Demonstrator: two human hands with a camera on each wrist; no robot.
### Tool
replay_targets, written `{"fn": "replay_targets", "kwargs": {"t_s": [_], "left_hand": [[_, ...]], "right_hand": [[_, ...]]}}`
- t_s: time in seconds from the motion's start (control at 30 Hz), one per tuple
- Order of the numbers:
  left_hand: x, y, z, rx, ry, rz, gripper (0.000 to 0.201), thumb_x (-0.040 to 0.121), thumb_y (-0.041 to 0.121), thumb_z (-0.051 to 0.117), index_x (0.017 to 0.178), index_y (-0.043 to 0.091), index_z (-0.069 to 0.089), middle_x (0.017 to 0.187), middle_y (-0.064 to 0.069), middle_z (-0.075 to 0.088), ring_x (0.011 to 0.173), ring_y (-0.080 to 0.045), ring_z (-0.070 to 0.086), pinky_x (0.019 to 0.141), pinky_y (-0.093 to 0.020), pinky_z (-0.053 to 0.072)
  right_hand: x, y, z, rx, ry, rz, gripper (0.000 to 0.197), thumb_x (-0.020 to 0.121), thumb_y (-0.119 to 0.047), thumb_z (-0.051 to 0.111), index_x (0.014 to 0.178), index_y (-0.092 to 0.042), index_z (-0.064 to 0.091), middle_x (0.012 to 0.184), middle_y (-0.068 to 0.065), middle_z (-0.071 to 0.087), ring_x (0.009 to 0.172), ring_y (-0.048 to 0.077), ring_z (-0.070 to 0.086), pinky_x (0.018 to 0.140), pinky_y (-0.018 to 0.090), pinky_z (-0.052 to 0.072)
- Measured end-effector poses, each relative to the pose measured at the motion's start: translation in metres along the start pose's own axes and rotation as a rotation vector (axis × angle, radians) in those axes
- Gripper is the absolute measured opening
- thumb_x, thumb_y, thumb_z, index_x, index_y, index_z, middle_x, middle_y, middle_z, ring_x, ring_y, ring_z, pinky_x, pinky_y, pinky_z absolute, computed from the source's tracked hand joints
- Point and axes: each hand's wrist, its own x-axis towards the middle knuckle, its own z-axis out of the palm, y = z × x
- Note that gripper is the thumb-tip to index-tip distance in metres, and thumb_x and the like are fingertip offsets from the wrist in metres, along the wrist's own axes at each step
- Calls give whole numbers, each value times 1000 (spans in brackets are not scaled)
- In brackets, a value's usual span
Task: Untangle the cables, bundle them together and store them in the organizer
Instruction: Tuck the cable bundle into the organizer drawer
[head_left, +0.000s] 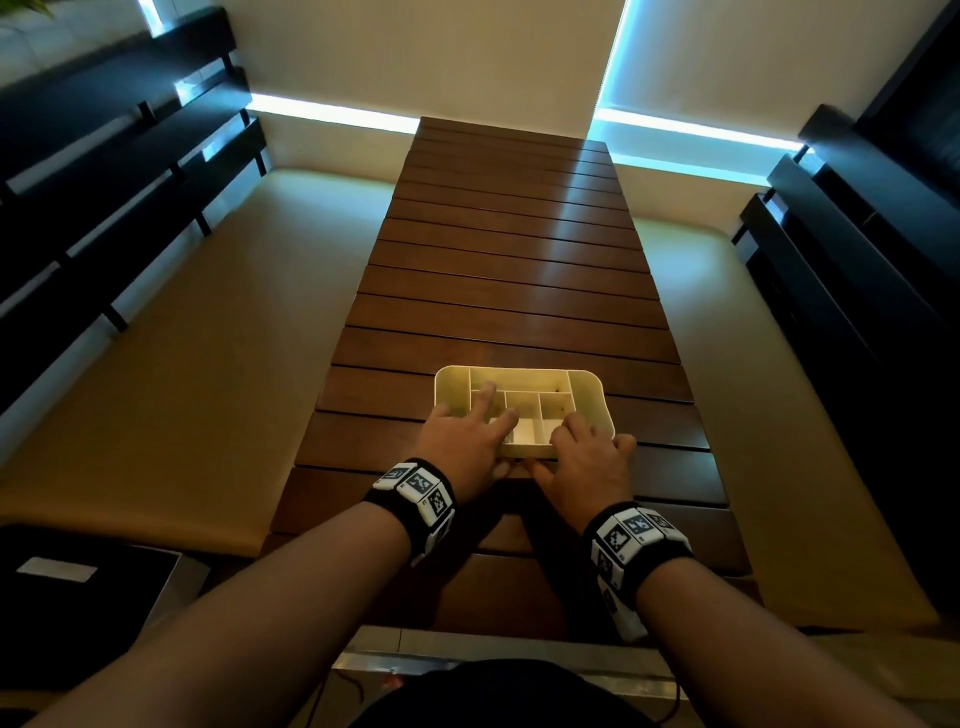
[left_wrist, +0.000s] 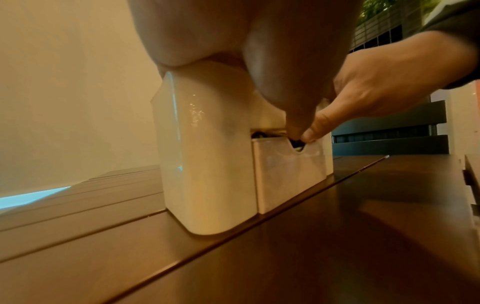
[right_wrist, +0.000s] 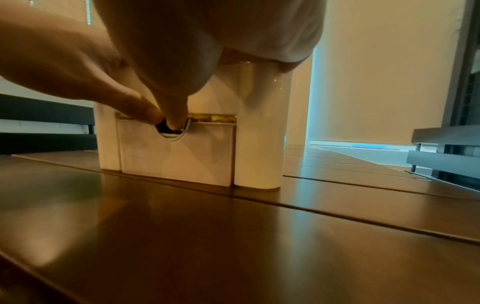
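A white organizer (head_left: 587, 383) with open top compartments stands on the slatted wooden table (head_left: 509, 291). Its front drawer (right_wrist: 176, 158) is nearly flush with the body, leaving a thin gap along its upper edge. My left hand (head_left: 467, 439) lies over the organizer's left top with fingers stretched across the compartments. My right hand (head_left: 587, 457) rests on the right near rim. Both thumbs meet at the drawer's half-round notch and press there, left thumb (right_wrist: 140, 107) and right thumb (right_wrist: 176, 112). Something dark (right_wrist: 163, 128), probably the cables, shows inside the notch; the rest is hidden.
Cushioned benches (head_left: 218, 332) run along both sides of the table, with dark slatted backs (head_left: 104, 197) behind them. A dark box (head_left: 88, 587) sits at the near left. The table's far half carries nothing.
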Motion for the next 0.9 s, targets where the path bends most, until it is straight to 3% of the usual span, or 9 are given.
{"fn": "replay_targets", "kwargs": {"t_s": [0.2,0.33,0.47,0.6,0.73,0.8,0.9], "left_hand": [[1,4,-4,-1,-21,-6,68,93,58,51,147,28,23,163,-16,10,101,-31,68,97,-44,46],[3,4,-5,0,-21,0,65,94,57,52,146,28,26,163,-17,12,97,-31,68,92,-42,48],[4,10,-9,11,-10,-23,66,90,62,52,141,26,33,159,-18,21,96,-32,68,87,-41,49],[10,14,-15,11,-17,-32,61,92,55,55,141,24,35,159,-19,22,100,-33,67,87,-42,48],[8,4,-14,-15,-42,-2,63,92,51,59,142,25,31,161,-17,16,92,-30,69,85,-41,51],[6,-1,-15,-18,-64,35,69,92,43,62,148,26,26,163,-15,10,95,-30,69,86,-40,53],[6,-5,-13,-42,-65,29,77,91,43,63,153,26,19,165,-13,6,100,-31,68,88,-41,53]], "right_hand": [[7,-3,-2,-55,-97,21,53,83,-67,55,107,-21,61,119,0,54,96,25,55,82,42,32],[9,1,-3,-60,-77,-30,49,85,-67,54,101,-21,63,108,0,60,89,26,58,81,42,34],[13,1,-1,-88,-56,-69,46,79,-63,61,91,-18,64,93,2,64,76,26,61,78,41,38],[15,-1,-2,-57,-23,-63,43,71,-59,71,86,-19,61,81,0,65,64,24,60,72,38,40],[13,10,0,94,-38,-100,41,81,-50,68,111,-25,58,111,-5,59,96,21,59,85,40,35],[6,21,5,201,-11,-149,52,79,-45,74,122,-27,51,127,0,50,112,24,53,90,41,37],[-2,27,12,234,100,-128,75,69,-50,79,133,-35,42,144,8,35,126,29,37,96,48,37]]}}
